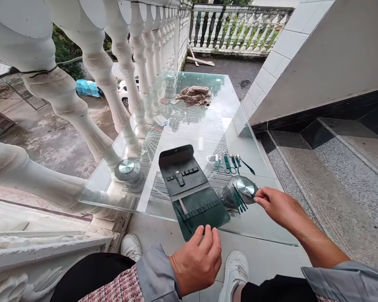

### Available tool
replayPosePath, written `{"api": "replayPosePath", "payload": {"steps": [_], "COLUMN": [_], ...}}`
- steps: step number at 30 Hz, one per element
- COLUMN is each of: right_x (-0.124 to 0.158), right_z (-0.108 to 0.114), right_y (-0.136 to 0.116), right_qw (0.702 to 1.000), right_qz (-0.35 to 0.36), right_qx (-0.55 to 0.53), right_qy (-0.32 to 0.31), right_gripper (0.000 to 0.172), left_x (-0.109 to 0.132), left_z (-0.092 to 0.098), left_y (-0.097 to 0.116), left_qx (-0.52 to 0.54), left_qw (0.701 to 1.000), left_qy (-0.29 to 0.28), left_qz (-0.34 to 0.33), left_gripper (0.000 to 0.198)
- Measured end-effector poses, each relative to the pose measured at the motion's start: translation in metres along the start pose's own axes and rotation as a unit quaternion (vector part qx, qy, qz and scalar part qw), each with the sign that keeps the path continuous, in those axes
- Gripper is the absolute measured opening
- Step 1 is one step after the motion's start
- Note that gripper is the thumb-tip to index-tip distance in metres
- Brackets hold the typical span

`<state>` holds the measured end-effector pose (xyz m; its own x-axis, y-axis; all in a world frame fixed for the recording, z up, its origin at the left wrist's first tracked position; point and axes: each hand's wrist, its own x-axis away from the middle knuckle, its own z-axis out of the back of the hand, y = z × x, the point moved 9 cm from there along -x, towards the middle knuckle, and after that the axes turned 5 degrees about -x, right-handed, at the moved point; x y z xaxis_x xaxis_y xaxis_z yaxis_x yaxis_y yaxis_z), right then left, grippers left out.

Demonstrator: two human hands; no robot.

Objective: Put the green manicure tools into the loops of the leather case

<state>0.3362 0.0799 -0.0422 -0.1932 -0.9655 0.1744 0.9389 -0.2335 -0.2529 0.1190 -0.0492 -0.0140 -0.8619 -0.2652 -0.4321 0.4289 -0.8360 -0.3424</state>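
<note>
A dark green manicure case (201, 205) lies unfolded on the glass table, its near edge at the table's front rim. Two slim tools (183, 209) sit in its elastic loops. My left hand (198, 260) is curled at that near edge, fingertips on the case and thumb hidden. To the right, my right hand (279, 209) pinches a thin dark manicure tool, mostly covered by the fingers. Close to it, several slender green tools (239, 199) lie in a bunch over a round table support. Beyond them are nail clippers (226, 161) and scissors (218, 163) in a row.
The glass table (189, 130) bears a crumpled brown cloth (193, 95) at its far end and a small card (160, 120) on the left. A white balustrade (113, 75) runs along the left. Stone steps (340, 167) rise on the right.
</note>
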Motion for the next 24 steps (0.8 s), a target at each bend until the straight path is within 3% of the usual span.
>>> {"api": "replayPosePath", "payload": {"steps": [12, 16, 18, 20, 24], "right_x": [-0.002, 0.0, 0.001, 0.003, 0.008], "right_z": [-0.003, 0.011, 0.011, 0.001, -0.02], "right_y": [0.003, 0.0, -0.005, -0.018, -0.053], "right_qw": [1.0, 0.992, 0.964, 0.906, 0.829], "right_qz": [0.004, -0.009, -0.025, -0.039, -0.053], "right_qx": [-0.011, -0.12, -0.263, -0.421, -0.549], "right_qy": [0.004, 0.049, 0.043, -0.002, -0.091], "right_gripper": [0.017, 0.017, 0.021, 0.035, 0.047], "left_x": [0.001, 0.001, 0.001, 0.0, -0.001], "left_z": [0.003, 0.003, 0.002, 0.001, -0.002], "left_y": [0.001, 0.001, 0.001, 0.001, 0.002], "left_qx": [-0.009, -0.005, -0.004, -0.004, -0.006], "left_qw": [1.0, 1.0, 1.0, 1.0, 1.0], "left_qy": [0.008, 0.006, 0.005, 0.002, -0.002], "left_qz": [0.0, -0.001, -0.001, -0.002, -0.006], "left_gripper": [0.026, 0.026, 0.026, 0.026, 0.027]}}
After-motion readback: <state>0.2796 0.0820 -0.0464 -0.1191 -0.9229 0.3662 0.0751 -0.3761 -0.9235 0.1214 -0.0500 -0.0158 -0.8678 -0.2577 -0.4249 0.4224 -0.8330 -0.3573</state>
